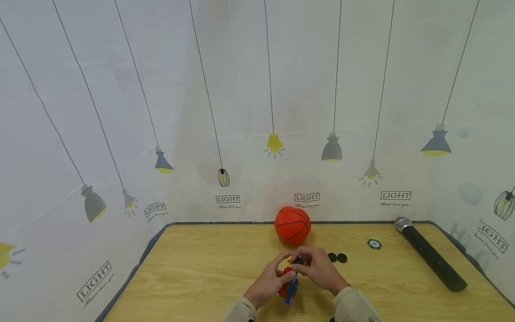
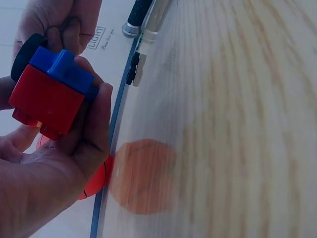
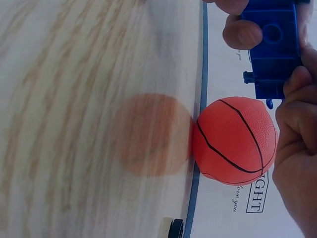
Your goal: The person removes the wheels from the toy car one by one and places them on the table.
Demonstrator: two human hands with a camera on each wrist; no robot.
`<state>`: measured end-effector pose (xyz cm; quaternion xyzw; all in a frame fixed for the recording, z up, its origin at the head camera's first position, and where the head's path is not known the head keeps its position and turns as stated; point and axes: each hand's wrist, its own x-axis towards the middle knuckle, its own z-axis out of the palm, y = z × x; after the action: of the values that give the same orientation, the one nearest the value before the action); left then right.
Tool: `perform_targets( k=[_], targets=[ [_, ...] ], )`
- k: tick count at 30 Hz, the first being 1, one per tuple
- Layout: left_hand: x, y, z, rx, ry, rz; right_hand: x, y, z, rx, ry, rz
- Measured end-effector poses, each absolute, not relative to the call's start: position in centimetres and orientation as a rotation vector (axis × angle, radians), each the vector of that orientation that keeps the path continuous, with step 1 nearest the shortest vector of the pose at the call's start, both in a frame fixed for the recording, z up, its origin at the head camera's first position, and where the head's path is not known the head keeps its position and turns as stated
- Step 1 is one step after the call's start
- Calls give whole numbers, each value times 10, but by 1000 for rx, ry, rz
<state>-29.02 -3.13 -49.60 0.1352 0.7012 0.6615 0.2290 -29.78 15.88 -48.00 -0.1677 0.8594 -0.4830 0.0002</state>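
Between the fingers of the left hand (image 1: 270, 281) and the right hand (image 1: 323, 269) sits a red-and-blue block toy (image 1: 287, 290), the left fingers clamped on its side, the right fingers pinching its far end. Just beyond them on the wooden counter (image 1: 201, 268) rests a red basketball (image 1: 293, 225); just right of the fingers lie two black discs (image 1: 342, 258), farther right a round chip (image 1: 374, 243), then a black microphone (image 1: 431, 256).
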Motion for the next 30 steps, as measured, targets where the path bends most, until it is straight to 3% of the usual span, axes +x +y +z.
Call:
perform_targets(
  k=[7,30],
  targets=[
    [-292,-37,-502,396,1964,1752,-299,156,-481,-647,2735,-1461],
    [-291,-37,-495,331,1823,1857,-297,164,-481,-580,2615,-1627]
  ],
)
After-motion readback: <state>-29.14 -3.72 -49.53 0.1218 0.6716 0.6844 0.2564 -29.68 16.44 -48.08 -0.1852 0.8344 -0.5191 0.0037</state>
